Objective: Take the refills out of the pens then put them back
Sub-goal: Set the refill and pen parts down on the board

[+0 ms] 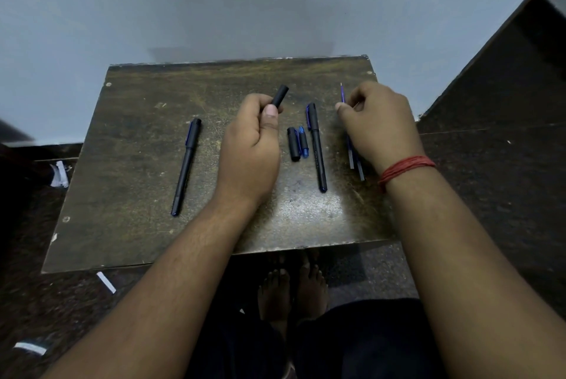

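While my left hand (251, 146) curls round the black barrel (280, 96), thumb pressed along its side and its open end poking up and away from me, my right hand (378, 124) pinches the thin blue refill (342, 94) between thumb and forefinger, tip aimed away from me and slightly left. I hold the two this way, I judge, so the refill can be brought over and slid down the barrel's mouth; for now they are well apart. The refill's long axis runs nearly straight away from me, the barrel's leans to the right. Taking the capped pen (316, 146) in the middle of the table (137, 139) as my mark: the barrel is up and to its left; the refill is to its right. More loose refills (355, 161) lie under my right wrist, right of that pen, running roughly parallel to it. Just left of it lie a black cap (293, 144) and a blue-tipped front piece (303, 143), side by side and touching or nearly so, parked within reach for reassembly. Far to its left lies another capped pen (186, 165), cap end away from me.
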Tool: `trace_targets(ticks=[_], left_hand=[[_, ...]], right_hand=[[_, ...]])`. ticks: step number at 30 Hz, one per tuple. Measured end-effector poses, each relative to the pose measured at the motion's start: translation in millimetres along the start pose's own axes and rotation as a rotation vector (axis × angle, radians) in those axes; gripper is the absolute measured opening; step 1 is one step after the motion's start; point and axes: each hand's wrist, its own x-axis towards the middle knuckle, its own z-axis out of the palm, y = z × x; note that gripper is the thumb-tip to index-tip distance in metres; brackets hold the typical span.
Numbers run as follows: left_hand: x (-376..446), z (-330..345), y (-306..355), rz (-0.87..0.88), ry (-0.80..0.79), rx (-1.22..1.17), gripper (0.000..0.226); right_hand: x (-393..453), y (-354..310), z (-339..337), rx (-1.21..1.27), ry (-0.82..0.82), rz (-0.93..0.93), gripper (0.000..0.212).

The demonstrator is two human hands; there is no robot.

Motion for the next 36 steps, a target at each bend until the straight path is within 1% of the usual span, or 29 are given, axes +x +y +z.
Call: trace_targets(ticks=[5, 9, 16, 19, 23, 25, 27, 29, 31, 36], left_hand=[[0, -1, 1, -0.008, 0.003, -0.011, 0.018], [1, 0, 0, -0.011, 0.009, -0.016, 0.019], [1, -1, 0, 0.005, 0.016, -0.003, 0.019], [3, -4, 0, 0.001, 0.06, -0.01, 0.02], [14, -15, -7, -0.057, 0.238, -0.072, 0.019], [22, -21, -17, -0.122, 0.332, -0.129, 0.019], [27, -24, -26, -0.196, 0.386, -0.195, 0.021], [30, -24, -31, -0.227, 0.397, -0.256, 0.022], [29, -22, -30, -0.221, 0.391, -0.251, 0.022], [29, -17, -31, -0.235, 0.354, -0.314, 0.021]], right_hand=[[-4, -5, 0, -0.149, -0.043, -0.018, 0.019], [-5, -8, -2, -0.213, -0.056, -0.007, 0.019], [-6, -10, -3, -0.208, -0.046, 0.003, 0.019], [-8, -15, -4, -0.186, -0.017, -0.019, 0.018], [-18, -32, -2, -0.145, -0.019, -0.1, 0.016], [-27, -45, 4, -0.153, -0.041, -0.175, 0.015], [-36, -58, 15, -0.17, -0.058, -0.267, 0.015], [-45, -68, 28, -0.205, -0.07, -0.354, 0.015], [-51, -73, 39, -0.243, -0.078, -0.408, 0.015], [-56, -73, 53, -0.333, -0.038, -0.419, 0.013]])
